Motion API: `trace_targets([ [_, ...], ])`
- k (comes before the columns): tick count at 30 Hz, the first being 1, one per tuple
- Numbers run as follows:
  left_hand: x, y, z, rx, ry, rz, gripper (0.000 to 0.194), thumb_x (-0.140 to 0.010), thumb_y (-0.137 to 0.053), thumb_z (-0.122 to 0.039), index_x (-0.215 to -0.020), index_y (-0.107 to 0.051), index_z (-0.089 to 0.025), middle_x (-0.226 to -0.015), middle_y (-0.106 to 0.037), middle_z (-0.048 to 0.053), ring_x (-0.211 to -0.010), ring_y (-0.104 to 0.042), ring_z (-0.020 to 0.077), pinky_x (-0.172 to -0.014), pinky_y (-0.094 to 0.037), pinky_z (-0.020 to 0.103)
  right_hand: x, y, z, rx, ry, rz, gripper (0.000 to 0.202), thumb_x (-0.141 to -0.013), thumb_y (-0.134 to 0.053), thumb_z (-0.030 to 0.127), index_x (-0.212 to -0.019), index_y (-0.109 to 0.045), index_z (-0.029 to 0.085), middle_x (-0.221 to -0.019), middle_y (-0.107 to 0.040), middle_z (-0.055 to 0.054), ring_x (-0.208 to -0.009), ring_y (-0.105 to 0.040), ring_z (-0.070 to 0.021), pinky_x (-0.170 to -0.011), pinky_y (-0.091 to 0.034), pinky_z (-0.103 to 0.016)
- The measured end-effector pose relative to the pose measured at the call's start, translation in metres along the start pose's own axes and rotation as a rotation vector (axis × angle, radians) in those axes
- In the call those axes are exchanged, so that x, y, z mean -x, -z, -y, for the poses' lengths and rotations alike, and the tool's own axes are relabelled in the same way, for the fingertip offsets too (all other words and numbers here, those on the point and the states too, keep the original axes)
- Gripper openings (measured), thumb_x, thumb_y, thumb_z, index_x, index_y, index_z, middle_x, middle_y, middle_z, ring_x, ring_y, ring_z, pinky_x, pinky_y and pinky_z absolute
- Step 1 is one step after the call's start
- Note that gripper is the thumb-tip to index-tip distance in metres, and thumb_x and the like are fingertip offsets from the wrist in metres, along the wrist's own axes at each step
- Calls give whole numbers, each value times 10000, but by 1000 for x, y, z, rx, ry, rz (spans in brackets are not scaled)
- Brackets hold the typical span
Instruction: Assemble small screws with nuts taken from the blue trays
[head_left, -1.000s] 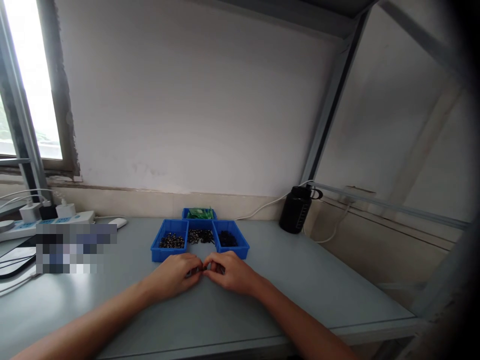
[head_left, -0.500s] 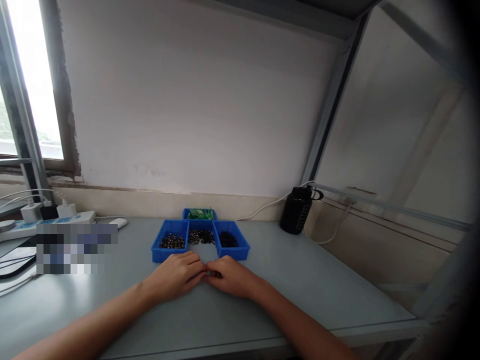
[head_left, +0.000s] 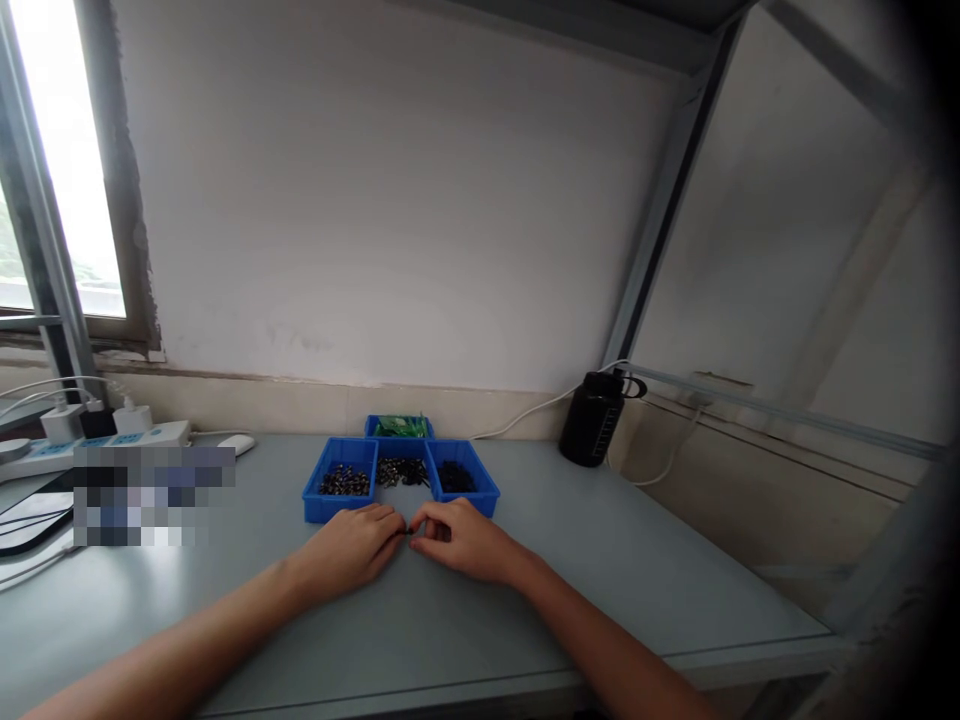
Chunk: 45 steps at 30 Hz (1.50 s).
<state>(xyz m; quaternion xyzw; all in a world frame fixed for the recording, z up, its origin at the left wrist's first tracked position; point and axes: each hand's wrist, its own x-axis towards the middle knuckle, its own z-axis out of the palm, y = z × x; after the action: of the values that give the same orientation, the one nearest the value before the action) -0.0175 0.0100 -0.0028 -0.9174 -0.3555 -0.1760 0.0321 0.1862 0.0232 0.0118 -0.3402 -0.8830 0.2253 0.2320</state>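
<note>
Tiny dark part (head_left: 409, 531), shape unclear, pinched between fingers of left hand (head_left: 352, 547) and right hand (head_left: 461, 540) on smooth grey tabletop (head_left: 600, 560), before four blue plastic bins (head_left: 341, 482).

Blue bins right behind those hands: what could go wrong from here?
The small dark part is pinched only between the fingertips of the left hand and right hand; it could slip and roll across the grey table. The blue bins of loose pieces sit close behind the knuckles, so a forward nudge might spill them.
</note>
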Motion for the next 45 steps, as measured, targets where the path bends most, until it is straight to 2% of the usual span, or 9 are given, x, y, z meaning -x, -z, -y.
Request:
trace_targets([
  [7,0,-1,-1,66,-41,17,239,-940,-299,-234,-909,-528,-172,-822,-568,30,-711,-564,165,-625,-413,252,1,0,0,-34,26,-23,145,-789,-587,234,-922,-619,186,-604,-573,35,-569,-537,-117,-546,-404,-201],
  [11,0,0,-2,73,-41,24,240,-940,-299,-237,-926,-530,-175,-814,-571,29,-712,-567,167,-619,-417,251,1,1,2,19,23,-21,163,-815,-567,288,-937,-620,193,-609,-582,32,-577,-545,-120,-557,-405,-205],
  [15,0,0,-2,52,-19,12,242,-929,-308,-238,-884,-535,-172,-803,-568,33,-699,-563,164,-611,-414,248,1,1,3,100,53,-38,138,-841,-516,252,-881,-630,184,-635,-601,18,-598,-552,-120,-581,-400,-208],
  [21,0,-1,-2,34,-49,28,221,-914,-327,-222,-956,-539,-178,-835,-572,33,-716,-559,168,-619,-411,248,2,2,3,125,44,-23,202,-830,-550,337,-955,-605,187,-637,-607,23,-600,-557,-123,-573,-393,-206],
  [29,0,2,-2,32,-13,15,208,-899,-345,-219,-887,-548,-178,-818,-581,32,-719,-564,165,-635,-415,247,1,2,5,217,48,-7,149,-834,-495,213,-912,-620,188,-660,-627,13,-613,-559,-123,-580,-374,-201],
  [35,-1,5,0,14,31,-48,187,-912,-356,-218,-869,-535,-185,-811,-567,21,-727,-560,166,-628,-406,254,1,-1,-1,252,14,25,155,-845,-490,231,-919,-620,189,-696,-649,-5,-648,-578,-140,-586,-366,-209],
  [41,0,5,-7,17,-96,-11,174,-907,-389,-215,-882,-558,-184,-821,-557,20,-732,-546,149,-634,-409,233,1,-8,2,372,34,93,107,-810,-517,223,-766,-599,172,-692,-646,-19,-630,-563,-154,-531,-309,-226],
  [45,0,5,-8,-1,-135,-1,177,-904,-393,-212,-857,-561,-184,-811,-554,20,-720,-538,145,-631,-405,231,1,-10,3,370,44,112,95,-802,-521,224,-760,-590,173,-700,-644,-18,-627,-555,-154,-519,-298,-229],
])
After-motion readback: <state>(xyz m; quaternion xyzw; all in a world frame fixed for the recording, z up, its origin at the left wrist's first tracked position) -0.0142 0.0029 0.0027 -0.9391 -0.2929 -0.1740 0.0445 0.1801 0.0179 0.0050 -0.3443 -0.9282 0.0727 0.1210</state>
